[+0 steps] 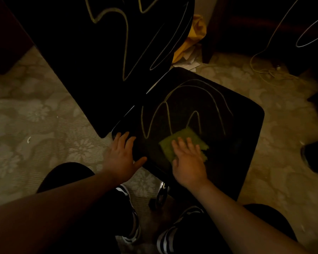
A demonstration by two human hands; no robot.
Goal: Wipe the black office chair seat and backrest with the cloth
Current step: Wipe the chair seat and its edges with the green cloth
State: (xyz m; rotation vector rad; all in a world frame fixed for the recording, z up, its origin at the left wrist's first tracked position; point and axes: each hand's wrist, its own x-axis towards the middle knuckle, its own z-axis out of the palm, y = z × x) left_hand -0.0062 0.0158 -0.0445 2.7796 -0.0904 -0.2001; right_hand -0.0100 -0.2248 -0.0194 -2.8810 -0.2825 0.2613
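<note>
Pressing down flat, the right hand [188, 163] lies palm-down on a folded green cloth [184, 142], its fingers [180, 143] spread and laid across the cloth rather than closed around it. The cloth sits on the black chair seat [228, 143], near the seat's front-left part as seen from the head camera, with its far corner poking out beyond the fingertips. Thin yellowish wavy lines [182, 99] run over the seat beyond the cloth.

The left hand [120, 158] rests on the left edge of the seat, fingers spread and open, thumb angled out toward the right hand; it grips nothing that can be made out. Both hands are near each other but apart.

The black backrest [99, 61] rises to the upper left, carrying similar pale wavy lines. The room is dim. A patterned carpet [35, 110] covers the floor around the chair. A yellow bag [195, 33] and scraps of paper lie behind the seat, and a thin cable [261, 68] trails over the carpet at the upper right. Below the forearms, striped shoes [165, 239] show beside a shiny chair leg [162, 193].
</note>
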